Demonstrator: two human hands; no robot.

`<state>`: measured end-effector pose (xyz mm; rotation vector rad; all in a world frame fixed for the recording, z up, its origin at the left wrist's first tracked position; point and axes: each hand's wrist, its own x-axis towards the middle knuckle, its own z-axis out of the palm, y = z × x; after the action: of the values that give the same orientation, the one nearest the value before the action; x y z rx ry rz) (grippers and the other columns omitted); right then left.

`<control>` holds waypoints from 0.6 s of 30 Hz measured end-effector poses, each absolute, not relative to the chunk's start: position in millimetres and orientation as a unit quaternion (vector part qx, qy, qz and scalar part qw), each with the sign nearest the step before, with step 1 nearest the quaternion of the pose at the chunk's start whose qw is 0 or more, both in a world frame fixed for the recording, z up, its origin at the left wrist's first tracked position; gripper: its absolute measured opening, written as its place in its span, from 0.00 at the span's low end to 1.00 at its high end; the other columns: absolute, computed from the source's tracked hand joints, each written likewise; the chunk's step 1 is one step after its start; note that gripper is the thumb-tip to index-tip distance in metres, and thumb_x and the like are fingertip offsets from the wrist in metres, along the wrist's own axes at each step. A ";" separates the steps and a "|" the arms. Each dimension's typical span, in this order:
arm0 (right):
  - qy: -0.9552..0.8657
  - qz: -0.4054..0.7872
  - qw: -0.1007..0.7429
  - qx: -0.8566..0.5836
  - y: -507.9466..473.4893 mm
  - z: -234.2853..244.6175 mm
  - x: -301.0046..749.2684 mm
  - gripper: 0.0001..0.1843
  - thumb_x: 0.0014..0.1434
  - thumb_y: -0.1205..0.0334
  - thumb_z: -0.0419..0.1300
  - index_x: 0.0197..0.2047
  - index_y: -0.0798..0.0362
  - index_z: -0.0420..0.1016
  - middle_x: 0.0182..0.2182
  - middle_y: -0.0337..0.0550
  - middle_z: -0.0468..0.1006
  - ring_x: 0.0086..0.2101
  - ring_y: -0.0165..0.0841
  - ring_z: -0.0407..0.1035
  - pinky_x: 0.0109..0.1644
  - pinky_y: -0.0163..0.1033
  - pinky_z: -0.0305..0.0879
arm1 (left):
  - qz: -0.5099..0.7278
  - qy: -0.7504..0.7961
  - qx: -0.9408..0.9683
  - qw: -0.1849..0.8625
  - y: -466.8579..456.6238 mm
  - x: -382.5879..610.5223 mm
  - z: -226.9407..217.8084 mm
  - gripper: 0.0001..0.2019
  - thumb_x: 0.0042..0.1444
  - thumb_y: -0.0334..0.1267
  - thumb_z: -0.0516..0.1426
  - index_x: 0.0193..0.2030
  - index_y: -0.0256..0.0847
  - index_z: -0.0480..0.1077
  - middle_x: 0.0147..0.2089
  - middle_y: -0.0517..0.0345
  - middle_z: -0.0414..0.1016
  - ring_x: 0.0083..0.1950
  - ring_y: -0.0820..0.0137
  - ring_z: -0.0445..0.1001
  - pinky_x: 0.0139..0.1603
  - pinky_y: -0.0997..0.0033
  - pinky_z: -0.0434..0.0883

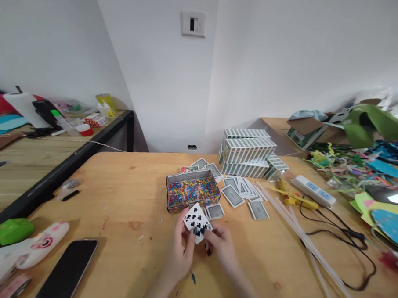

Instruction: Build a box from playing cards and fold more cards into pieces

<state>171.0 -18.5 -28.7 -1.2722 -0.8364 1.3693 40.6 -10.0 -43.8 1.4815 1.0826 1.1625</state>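
Note:
Both hands pinch one playing card (pixel 194 214), an eight of spades, face toward me, just in front of an open box. My left hand (pixel 183 250) grips its left and lower edge, thumb on the face. My right hand (pixel 222 244) holds the lower right corner, with the thumb over the face. Whether more cards lie behind it is hidden. The box (pixel 194 191) has a colourful patterned lining and dark edges. Around it lie face-down playing cards (pixel 232 196) with grey backs, and one more card (pixel 215 211) sits by its front right corner.
Stacked card cartons (pixel 248 150) stand behind the loose cards. On the right are a yellow glue gun (pixel 295 197), clear glue sticks (pixel 301 236), a power strip (pixel 313 190), a black cable and craft scraps. A phone (pixel 64 275) and a green object (pixel 14 231) lie at left.

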 end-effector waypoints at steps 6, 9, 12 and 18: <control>-0.272 0.580 0.534 -0.552 -15.7 -34.5 175.4 0.18 0.42 0.50 0.59 0.15 0.54 0.62 0.06 0.29 0.55 0.09 0.21 0.47 0.12 0.30 0.40 | 0.424 0.388 0.600 0.557 -11.1 40.3 -37.4 0.41 0.46 0.35 0.61 0.63 0.46 0.42 0.59 0.44 0.59 0.55 0.57 0.64 0.54 0.58 0.63; -0.273 0.576 0.529 -0.560 -15.6 -33.1 175.4 0.19 0.43 0.49 0.57 0.13 0.53 0.59 0.05 0.29 0.54 0.08 0.21 0.45 0.12 0.30 0.39 | 0.450 0.424 0.555 0.556 -10.0 45.0 -38.4 0.40 0.41 0.34 0.63 0.61 0.45 0.49 0.60 0.44 0.58 0.58 0.56 0.61 0.55 0.59 0.62; -0.290 0.573 0.524 -0.560 -16.4 -31.0 173.3 0.20 0.44 0.49 0.57 0.12 0.53 0.59 0.06 0.30 0.57 0.09 0.21 0.46 0.12 0.30 0.39 | 0.475 0.441 0.531 0.546 -10.0 48.3 -37.5 0.39 0.38 0.34 0.64 0.59 0.44 0.54 0.60 0.44 0.57 0.60 0.55 0.58 0.56 0.59 0.61; -0.316 0.573 0.517 -0.553 -19.4 -31.9 167.9 0.24 0.45 0.44 0.57 0.11 0.53 0.60 0.06 0.32 0.58 0.09 0.22 0.49 0.13 0.30 0.42 | 0.484 0.445 0.495 0.568 -14.4 49.2 -27.8 0.36 0.38 0.31 0.63 0.55 0.45 0.53 0.59 0.46 0.58 0.56 0.59 0.63 0.52 0.63 0.64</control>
<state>167.9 -19.4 -31.9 -1.3271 -0.7576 1.3752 49.2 -14.4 -27.8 1.1625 1.0454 1.1376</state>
